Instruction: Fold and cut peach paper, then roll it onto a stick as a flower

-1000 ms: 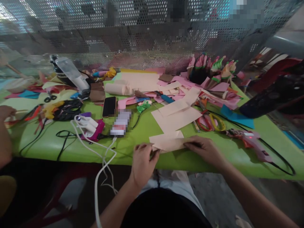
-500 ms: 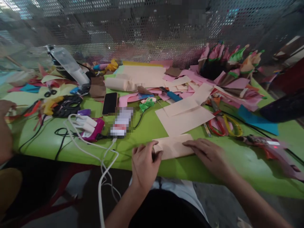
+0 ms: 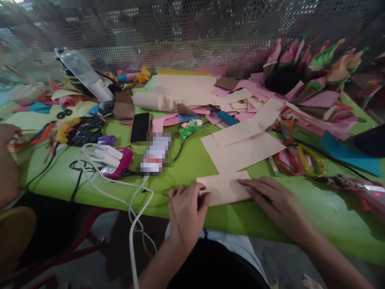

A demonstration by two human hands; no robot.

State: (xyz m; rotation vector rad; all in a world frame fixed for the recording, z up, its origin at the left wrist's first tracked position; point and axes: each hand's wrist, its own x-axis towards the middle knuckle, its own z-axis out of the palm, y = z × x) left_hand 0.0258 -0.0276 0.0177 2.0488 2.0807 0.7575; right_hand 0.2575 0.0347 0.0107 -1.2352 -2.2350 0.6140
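A folded cream sheet of paper (image 3: 224,188) lies near the front edge of the green table. My left hand (image 3: 189,210) is closed on its left end, thumb and forefinger pinching the edge. At the right end, my right hand (image 3: 272,200) holds the paper, its forefinger stretched over the top and its thumb by the front corner. Just behind lies a larger cream sheet (image 3: 240,154), overlapped by a second cream strip (image 3: 249,128).
A phone (image 3: 156,154), a purple power adapter (image 3: 118,162) and white cables lie left. Red-handled scissors (image 3: 287,160), yellow-handled scissors (image 3: 311,162) and a glue gun (image 3: 371,188) are right. Coloured paper and a tilted bottle (image 3: 87,76) stand behind. Another person's hand (image 3: 9,134) is far left.
The camera view has shifted slightly, so things on the right appear farther right. Both my hands stay on the folded paper with little visible change.
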